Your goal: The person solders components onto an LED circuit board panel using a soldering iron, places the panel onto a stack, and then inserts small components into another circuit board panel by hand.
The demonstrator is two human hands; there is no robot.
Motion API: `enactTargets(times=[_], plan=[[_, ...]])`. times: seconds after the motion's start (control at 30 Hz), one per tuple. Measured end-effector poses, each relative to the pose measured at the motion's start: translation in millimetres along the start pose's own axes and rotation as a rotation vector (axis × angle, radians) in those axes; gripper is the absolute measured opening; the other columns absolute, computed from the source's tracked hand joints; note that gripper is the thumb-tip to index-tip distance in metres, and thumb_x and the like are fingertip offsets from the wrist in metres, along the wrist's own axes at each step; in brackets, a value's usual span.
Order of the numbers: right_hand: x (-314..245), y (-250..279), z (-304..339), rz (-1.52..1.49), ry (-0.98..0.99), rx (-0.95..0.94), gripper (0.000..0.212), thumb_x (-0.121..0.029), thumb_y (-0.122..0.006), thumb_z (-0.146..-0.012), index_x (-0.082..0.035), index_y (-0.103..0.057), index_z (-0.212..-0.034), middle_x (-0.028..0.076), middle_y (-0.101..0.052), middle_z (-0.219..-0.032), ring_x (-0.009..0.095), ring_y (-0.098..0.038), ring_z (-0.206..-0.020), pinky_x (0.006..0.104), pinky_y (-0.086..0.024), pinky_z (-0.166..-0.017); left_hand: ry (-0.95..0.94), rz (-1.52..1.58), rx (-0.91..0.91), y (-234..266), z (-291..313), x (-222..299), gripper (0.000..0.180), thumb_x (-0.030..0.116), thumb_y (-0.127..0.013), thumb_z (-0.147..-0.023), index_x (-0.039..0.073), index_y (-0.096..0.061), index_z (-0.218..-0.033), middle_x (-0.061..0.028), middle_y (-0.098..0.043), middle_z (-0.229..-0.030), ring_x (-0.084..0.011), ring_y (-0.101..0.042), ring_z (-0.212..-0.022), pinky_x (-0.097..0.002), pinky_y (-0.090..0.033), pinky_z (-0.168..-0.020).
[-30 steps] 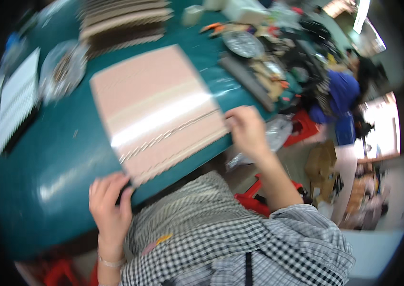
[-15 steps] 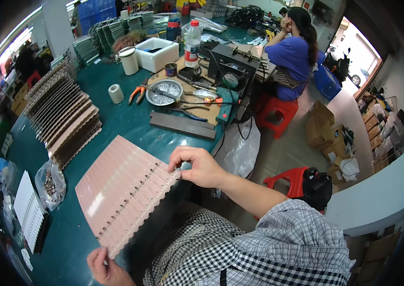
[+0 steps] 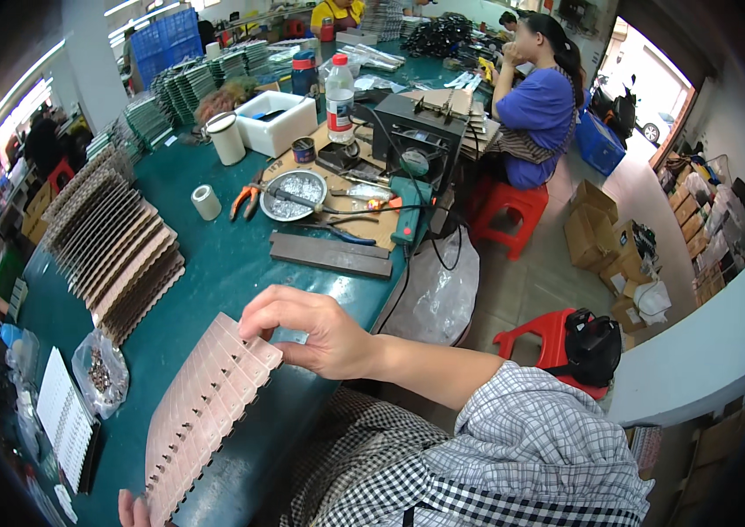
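Note:
A pinkish panel (image 3: 206, 404) with a scalloped edge and a row of small dark parts along it is held tilted over the green table (image 3: 232, 206). My right hand (image 3: 324, 338) pinches its far corner between thumb and fingers. At the near corner my left hand (image 3: 133, 509) shows only its fingertips, gripping the panel's edge; the rest is cut off by the frame. Left of the panel lies a plastic bag (image 3: 100, 373) of small metal parts, and beside that a white board (image 3: 65, 413) with a toothed edge.
Stacked scalloped panels (image 3: 118, 246) stand at the left. Farther back are a metal bowl (image 3: 293, 195), pliers (image 3: 247, 198), a grey bar (image 3: 330, 255), a soldering station (image 3: 416, 140), a bottle (image 3: 339, 101) and a white box (image 3: 276, 127). Another person (image 3: 531, 114) sits on a red stool (image 3: 509, 215).
The panel has moved left and toward me and tilted more steeply, with both hands still on it. My right hand has shifted left; my left hand has moved lower, mostly out of view.

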State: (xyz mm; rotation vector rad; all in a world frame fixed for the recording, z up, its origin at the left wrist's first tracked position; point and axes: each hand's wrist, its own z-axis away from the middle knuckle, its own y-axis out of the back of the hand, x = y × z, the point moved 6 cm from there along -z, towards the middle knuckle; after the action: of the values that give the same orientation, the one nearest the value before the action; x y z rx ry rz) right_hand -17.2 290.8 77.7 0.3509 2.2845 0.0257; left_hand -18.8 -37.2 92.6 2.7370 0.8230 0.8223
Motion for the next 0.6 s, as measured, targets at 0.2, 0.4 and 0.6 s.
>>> enactTargets(times=[0.2, 0.4, 0.6], plan=[[3.3, -4.2, -3.3, 0.062, 0.081, -0.049, 0.023, -0.004, -0.071, -0.083, -0.006, -0.063, -0.104, 0.008, -0.061, -0.1, 0.023, -0.06, -0.093, 0.0329, -0.05, -0.082, 0.071, 0.112, -0.112, -2.7, -1.7, -15.3, 0.017, 0.0, -0.058, -0.091, -0.008, -0.066, -0.103, -0.02, -0.067, -0.102, -0.0294, -0.064, -0.093, -0.037, -0.05, -0.085], [-3.2, -5.0, -4.3, 0.074, 0.048, 0.046, 0.022, -0.005, -0.068, -0.085, -0.003, -0.065, -0.106, 0.009, -0.062, -0.103, 0.023, -0.061, -0.095, 0.0327, -0.049, -0.085, 0.161, 0.065, -0.127, -4.0, -3.5, -19.9, 0.016, -0.005, -0.059, -0.087, -0.009, -0.068, -0.101, -0.0177, -0.068, -0.095, -0.0264, -0.063, -0.082, -0.0337, -0.051, -0.08], [7.4, -14.9, -8.0, 0.091, 0.076, -0.092, 0.023, -0.005, -0.07, -0.082, -0.006, -0.064, -0.105, 0.008, -0.064, -0.103, 0.026, -0.06, -0.099, 0.0352, -0.049, -0.088, 0.021, 0.089, -0.148, -3.1, -11.3, -15.1, 0.015, -0.003, -0.06, -0.089, -0.008, -0.068, -0.101, -0.017, -0.069, -0.097, -0.0273, -0.064, -0.084, -0.0355, -0.052, -0.081]])
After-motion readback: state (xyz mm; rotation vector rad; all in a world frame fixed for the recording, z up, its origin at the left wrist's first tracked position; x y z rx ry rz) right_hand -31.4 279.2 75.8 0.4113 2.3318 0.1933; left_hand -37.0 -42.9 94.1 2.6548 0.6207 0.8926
